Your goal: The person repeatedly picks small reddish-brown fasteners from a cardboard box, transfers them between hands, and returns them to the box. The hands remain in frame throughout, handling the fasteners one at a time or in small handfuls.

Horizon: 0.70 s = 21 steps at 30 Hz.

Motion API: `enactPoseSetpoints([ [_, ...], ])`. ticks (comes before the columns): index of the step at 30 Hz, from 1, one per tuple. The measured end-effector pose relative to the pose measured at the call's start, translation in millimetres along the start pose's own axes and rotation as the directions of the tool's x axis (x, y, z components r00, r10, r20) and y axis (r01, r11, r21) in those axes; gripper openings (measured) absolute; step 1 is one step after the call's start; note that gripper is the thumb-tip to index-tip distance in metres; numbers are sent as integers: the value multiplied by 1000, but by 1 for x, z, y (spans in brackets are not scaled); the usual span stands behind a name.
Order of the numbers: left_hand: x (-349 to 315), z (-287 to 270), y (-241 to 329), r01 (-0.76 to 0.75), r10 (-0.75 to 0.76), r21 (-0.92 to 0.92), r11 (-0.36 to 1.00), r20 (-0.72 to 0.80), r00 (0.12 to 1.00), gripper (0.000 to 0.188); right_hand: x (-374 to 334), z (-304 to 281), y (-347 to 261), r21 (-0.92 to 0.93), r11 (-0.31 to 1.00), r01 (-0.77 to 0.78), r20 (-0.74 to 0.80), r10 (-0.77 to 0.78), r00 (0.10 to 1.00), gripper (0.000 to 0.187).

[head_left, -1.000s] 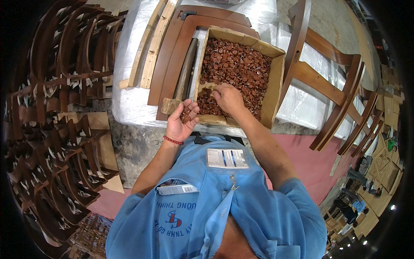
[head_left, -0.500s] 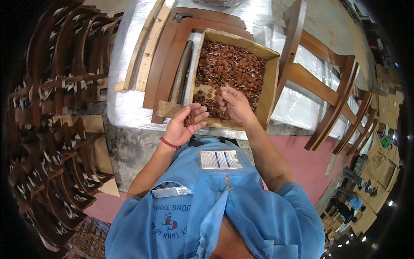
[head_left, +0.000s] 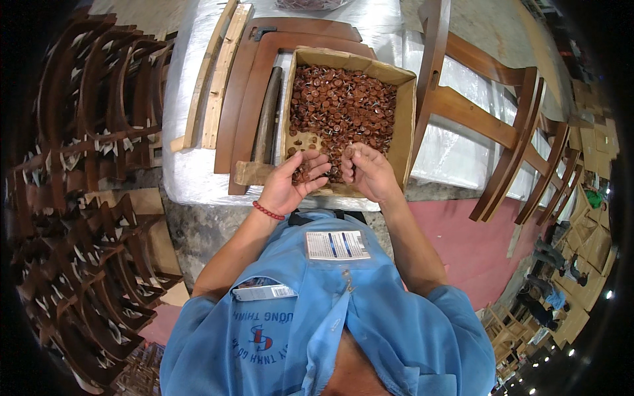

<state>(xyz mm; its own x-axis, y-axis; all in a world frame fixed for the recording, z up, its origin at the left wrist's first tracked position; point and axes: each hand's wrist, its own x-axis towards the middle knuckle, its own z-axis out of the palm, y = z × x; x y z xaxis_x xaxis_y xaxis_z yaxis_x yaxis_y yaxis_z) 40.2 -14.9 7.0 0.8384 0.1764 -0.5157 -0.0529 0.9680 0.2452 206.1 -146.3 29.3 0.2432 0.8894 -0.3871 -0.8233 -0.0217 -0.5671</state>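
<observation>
A cardboard box (head_left: 407, 125) stands before me, holding a heap of brown round nail-on furniture glides (head_left: 347, 99) with thin metal nails. My left hand (head_left: 296, 179), with a red bead bracelet at the wrist, is cupped palm up over the box's near left corner. Several glides lie in that palm, partly hidden by the fingers. Over the near side of the box, my right hand (head_left: 373, 173) pinches one glide between thumb and forefinger. Beside the box on the left lies a mallet (head_left: 253, 173), its head close to my left hand.
Brown wooden frame parts (head_left: 241, 99) and pale wooden strips (head_left: 223, 79) lie left of the box on a plastic-wrapped surface (head_left: 188, 178). Brown chair frames (head_left: 479, 119) lean at the right. Stacked curved chair parts (head_left: 99, 218) fill the left side. People are far off at the right.
My right hand has moved back toward me and slightly right, with a glide now showing upright in its fingertips. My left hand has shifted a little right over the box. The view has shifted slightly.
</observation>
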Motion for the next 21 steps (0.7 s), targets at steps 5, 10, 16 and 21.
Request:
enactPoseSetpoints([
  [5, 1, -4, -5, 17, -19, -103, 995, -21, 1000, 47, -7, 29, -8, -812, 571, 123, 69, -115, 991, 22],
  [10, -5, -2, -3, -38, 31, -133, 990, -57, 998, 50, -6, 25, -7, -930, 353, 100, 14, -238, 971, 24],
  [16, -16, -18, 7, -191, 185, -119, 974, -56, 981, 42, -5, -9, 3, -948, 291, -130, -184, -166, 969, 28],
  [21, -30, -37, 14, -270, 254, -224, 936, -100, 962, 29, 4, -13, 10, -985, 119, -123, -136, -106, 985, 29],
])
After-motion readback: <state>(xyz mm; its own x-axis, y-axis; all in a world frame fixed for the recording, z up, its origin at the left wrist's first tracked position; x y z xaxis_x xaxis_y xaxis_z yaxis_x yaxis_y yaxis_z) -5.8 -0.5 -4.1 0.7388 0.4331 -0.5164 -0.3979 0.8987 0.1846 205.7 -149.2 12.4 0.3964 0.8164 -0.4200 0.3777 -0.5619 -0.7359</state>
